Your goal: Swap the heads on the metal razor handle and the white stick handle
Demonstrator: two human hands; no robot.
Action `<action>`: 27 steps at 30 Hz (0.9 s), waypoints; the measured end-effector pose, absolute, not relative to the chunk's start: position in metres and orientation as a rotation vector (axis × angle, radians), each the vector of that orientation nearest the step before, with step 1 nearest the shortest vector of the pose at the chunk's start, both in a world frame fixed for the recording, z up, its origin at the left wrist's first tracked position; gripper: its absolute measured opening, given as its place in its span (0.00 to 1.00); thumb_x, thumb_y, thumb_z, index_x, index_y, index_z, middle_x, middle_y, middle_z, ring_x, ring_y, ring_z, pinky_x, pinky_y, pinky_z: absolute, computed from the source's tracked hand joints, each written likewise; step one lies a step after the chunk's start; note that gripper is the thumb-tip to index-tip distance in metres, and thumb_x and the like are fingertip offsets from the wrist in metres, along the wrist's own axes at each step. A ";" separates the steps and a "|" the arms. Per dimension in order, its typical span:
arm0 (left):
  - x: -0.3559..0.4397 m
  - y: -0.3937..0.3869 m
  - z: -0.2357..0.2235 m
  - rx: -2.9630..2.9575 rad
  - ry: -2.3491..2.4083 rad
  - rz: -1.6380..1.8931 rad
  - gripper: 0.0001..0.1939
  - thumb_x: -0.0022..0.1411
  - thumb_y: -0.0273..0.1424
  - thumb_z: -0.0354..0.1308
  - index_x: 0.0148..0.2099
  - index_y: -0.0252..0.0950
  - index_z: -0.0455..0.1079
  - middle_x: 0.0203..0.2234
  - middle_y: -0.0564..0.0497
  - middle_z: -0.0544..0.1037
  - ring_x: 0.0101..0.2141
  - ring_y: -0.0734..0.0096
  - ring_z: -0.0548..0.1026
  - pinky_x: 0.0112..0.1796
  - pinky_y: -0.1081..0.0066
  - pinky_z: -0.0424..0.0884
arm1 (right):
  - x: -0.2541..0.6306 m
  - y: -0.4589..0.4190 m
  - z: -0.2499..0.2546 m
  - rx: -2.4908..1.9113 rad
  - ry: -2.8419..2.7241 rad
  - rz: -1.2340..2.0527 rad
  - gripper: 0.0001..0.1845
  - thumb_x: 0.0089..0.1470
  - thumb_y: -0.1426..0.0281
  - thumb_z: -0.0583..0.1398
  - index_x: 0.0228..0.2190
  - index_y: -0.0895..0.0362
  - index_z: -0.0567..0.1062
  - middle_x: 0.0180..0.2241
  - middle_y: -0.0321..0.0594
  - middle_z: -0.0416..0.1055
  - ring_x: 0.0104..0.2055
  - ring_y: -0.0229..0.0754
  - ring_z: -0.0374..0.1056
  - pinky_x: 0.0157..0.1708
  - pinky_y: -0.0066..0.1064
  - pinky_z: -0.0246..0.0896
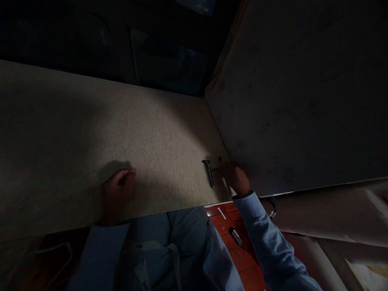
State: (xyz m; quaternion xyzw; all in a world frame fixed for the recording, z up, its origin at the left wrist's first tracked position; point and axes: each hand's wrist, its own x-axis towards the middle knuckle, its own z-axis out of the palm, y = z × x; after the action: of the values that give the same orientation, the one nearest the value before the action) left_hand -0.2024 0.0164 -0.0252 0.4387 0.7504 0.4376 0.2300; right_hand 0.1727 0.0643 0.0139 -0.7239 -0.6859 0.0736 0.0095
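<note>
Object half-hidden by the right hand, whether gripped I cannot tell; razor just left of it; left hand curled closed; pale table beneath, dim wall rightward.

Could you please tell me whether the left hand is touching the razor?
No, the razor lies on the tabletop, well apart from the left hand.

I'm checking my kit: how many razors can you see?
1 clear: the dark razor on the table, just left of the right hand. That hand partly hides another slim item, possibly a second.
</note>
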 end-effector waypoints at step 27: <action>-0.203 0.017 -0.025 1.238 2.084 1.184 0.15 0.56 0.44 0.55 0.30 0.37 0.72 0.21 0.52 0.75 0.24 0.69 0.71 0.27 0.72 0.66 | 0.195 0.070 0.002 -2.113 -1.869 0.786 0.17 0.51 0.64 0.56 0.15 0.58 0.68 0.15 0.32 0.61 0.20 0.34 0.58 0.20 0.25 0.48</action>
State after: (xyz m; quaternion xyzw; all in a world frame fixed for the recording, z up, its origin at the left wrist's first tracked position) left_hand -0.2032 0.0169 -0.0246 0.4476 0.7535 0.4283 0.2203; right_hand 0.1955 0.0698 0.0017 -0.7176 -0.6345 0.2668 0.1065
